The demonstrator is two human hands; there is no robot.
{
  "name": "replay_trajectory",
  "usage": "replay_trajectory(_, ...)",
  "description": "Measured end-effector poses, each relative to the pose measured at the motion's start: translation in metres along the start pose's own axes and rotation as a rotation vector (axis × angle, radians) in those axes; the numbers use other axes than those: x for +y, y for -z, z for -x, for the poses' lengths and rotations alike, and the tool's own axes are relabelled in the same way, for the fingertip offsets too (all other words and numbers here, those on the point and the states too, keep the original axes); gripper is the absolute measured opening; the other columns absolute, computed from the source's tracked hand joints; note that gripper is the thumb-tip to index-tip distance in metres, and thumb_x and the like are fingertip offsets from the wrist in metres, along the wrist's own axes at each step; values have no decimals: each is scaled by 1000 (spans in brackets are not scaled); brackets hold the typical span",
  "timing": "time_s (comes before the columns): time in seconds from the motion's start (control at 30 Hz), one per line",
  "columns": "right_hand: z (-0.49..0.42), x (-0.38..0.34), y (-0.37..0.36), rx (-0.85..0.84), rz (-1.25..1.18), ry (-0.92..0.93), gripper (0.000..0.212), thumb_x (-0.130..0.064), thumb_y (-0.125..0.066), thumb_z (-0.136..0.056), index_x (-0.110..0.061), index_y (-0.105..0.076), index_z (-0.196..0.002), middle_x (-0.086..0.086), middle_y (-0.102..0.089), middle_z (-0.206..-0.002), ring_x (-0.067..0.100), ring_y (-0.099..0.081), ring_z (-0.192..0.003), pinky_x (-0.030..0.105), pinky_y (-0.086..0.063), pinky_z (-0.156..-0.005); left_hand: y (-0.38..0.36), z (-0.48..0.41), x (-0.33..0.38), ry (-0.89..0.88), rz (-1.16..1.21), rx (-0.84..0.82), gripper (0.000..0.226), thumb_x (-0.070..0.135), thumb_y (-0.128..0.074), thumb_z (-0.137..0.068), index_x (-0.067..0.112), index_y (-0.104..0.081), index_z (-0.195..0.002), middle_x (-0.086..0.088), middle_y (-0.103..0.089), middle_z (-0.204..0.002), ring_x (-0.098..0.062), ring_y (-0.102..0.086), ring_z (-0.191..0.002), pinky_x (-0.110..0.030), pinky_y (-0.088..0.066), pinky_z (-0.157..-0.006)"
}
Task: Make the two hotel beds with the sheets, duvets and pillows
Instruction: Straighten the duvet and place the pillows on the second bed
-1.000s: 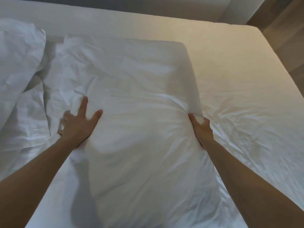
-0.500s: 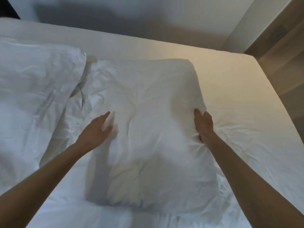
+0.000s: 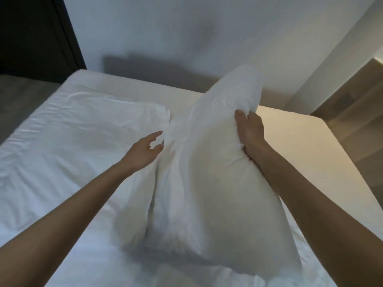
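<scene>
Raised from flat onto its end, pillow (image 3: pixel 207 172), right hand (image 3: pixel 249 131) clutching its edge, left hand (image 3: pixel 143 155) loose-fingered beside it

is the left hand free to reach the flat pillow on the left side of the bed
Probably yes. The left hand is open and holds nothing, the flat pillow lies right beside it with nothing between, and the right hand alone grips the raised pillow.

The pillow (image 3: pixel 207 183), flat before, now stands tilted up in the right grip (image 3: pixel 250 131), left grip (image 3: pixel 143 152) off its face
</scene>
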State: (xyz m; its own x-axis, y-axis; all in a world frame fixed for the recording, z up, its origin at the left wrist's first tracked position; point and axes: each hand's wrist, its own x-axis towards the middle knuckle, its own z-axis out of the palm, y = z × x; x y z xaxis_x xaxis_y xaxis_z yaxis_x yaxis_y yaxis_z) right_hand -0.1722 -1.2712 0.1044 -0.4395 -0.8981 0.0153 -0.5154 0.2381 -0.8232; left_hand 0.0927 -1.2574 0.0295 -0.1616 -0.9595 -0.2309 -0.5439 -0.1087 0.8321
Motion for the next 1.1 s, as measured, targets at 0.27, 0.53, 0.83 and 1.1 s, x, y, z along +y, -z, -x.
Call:
replay_trajectory(0.27,60,-177,-177,-20,31,100,37,-28,-41,-102,1,-57,-119,19,-59,-122,33,-53,-116,29,-35,-83,198,17,-55,-28,119,0,44,30,-50,-99,34,-43,-142,4,-51,-138,-13,-51,-117,-25,-38,-90)
replay_trajectory(0.53,138,-249,-393,-390,115,173,19,-17,-47,-96,-15,-40,-79,6,-53,-84,24,-47,-84,30,-31,-72,308,40,-158,217,198,27,45,24,-47,-100,21,-40,-144,-1,-55,-127,-18,-52,-110,-24,-41,-86)
replay_trajectory(0.83,167,-146,-406,-659,508,59,57,-35,-47,-95,-35,-27,-149,2,-17,-160,30,-13,-148,61,-17,-113,279,83,-230,360,116,-64,62,39,-54,-96,26,-29,-151,-1,-37,-150,-22,-41,-133,-32,-34,-103)
replay_trajectory(1.1,242,-109,-356,-974,603,172,72,-25,-48,-99,-24,-4,-156,14,3,-162,37,-3,-148,45,-11,-118,224,110,-255,324,-180,38,65,38,-51,-96,34,-18,-152,-9,-31,-153,-27,-42,-132,-41,-37,-107)
